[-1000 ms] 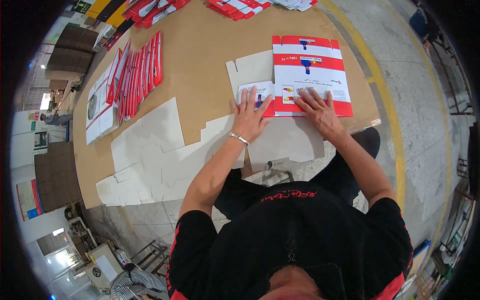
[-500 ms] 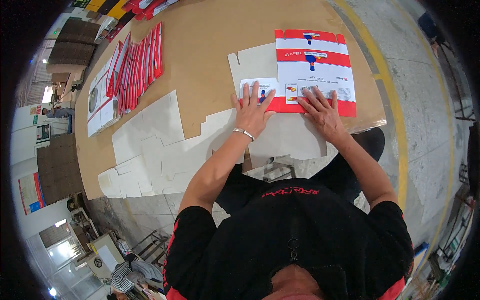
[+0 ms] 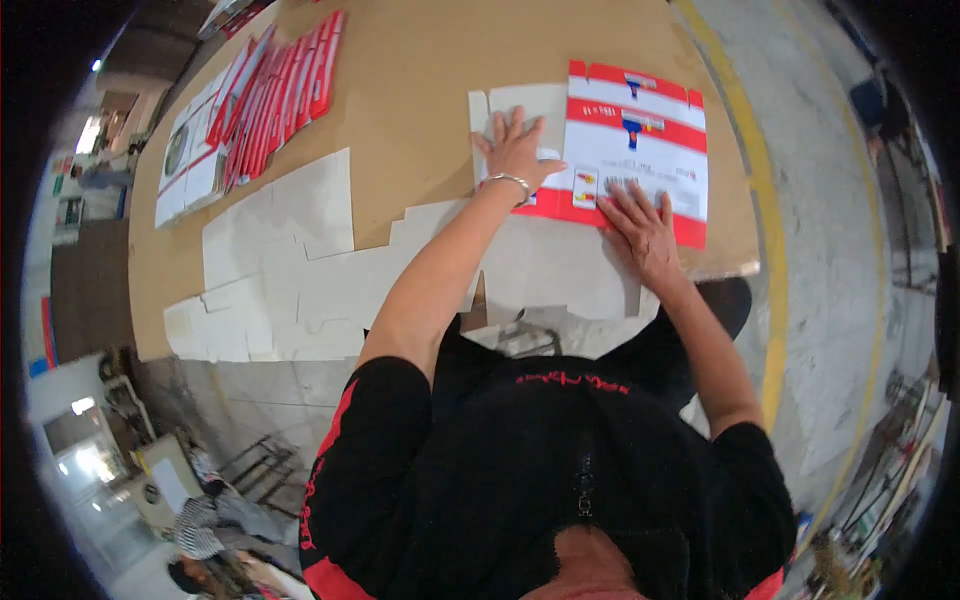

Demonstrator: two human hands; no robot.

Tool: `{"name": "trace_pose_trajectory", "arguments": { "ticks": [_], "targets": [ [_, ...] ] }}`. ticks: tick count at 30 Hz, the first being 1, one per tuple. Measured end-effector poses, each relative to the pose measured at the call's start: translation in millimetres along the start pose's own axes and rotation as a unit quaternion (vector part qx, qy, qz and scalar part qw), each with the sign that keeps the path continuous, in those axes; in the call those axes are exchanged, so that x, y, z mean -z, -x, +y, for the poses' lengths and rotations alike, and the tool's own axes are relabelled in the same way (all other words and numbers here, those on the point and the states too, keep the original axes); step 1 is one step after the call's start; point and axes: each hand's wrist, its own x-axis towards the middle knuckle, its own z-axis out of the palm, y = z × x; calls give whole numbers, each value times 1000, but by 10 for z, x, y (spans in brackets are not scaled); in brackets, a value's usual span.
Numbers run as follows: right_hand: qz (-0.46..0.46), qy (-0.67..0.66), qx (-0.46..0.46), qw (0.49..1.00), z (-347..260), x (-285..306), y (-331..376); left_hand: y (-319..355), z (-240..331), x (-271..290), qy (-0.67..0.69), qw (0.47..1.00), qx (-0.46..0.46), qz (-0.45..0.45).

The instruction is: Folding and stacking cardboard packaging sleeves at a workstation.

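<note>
A flat red-and-white carton blank point(image 3: 640, 155) lies on the table in front of me, its printed panel face up. My left hand point(image 3: 517, 155) rests with spread fingers across its small left flap and the pale plain cardboard point(image 3: 545, 103) beyond. Most of that flap is hidden under the hand. On the lower left part of the printed panel lies my right hand point(image 3: 643, 235), fingers stretched out, palm down. Neither hand grips anything. Below the printed panel, more plain pale cardboard point(image 3: 560, 262) reaches to the table's near edge.
Plain cut cardboard sheets point(image 3: 275, 235) spread over the near left of the brown table point(image 3: 420, 70). Farther left stands a row of folded red-and-white cartons point(image 3: 285, 95). A yellow floor line point(image 3: 768, 200) runs along the right. A person in a striped top point(image 3: 200, 525) is at the lower left.
My left hand has moved away from me over the flap, onto the plain cardboard's lower part. The right hand stays on the printed panel. The whole view has shifted slightly.
</note>
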Motion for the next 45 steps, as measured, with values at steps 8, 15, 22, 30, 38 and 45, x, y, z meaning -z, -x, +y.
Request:
{"name": "trace_pose_trajectory", "arguments": {
  "ticks": [8, 15, 22, 30, 38, 45],
  "targets": [
    [-92, -575, -251, 773, -346, 405, 780, 9, 27, 602, 111, 960, -108, -234],
    [42, -810, -337, 479, -1026, 349, 737, 1138, 99, 532, 523, 826, -173, -118],
    [171, -518, -195, 815, -502, 482, -306, 1824, -472, 514, 133, 979, -2, 154],
    [-15, -511, -85, 855, -352, 465, -1955, 2151, -1285, 188, -25, 986, 149, 66],
    [-43, -550, -69, 831, -759, -539, -3823, 2215, -1289, 346, 17, 987, 150, 56],
    [51, -442, -45, 894, -1470, -1349, -4504, 2160, -1248, 255, 24, 989, 136, 52]
  ]
}}
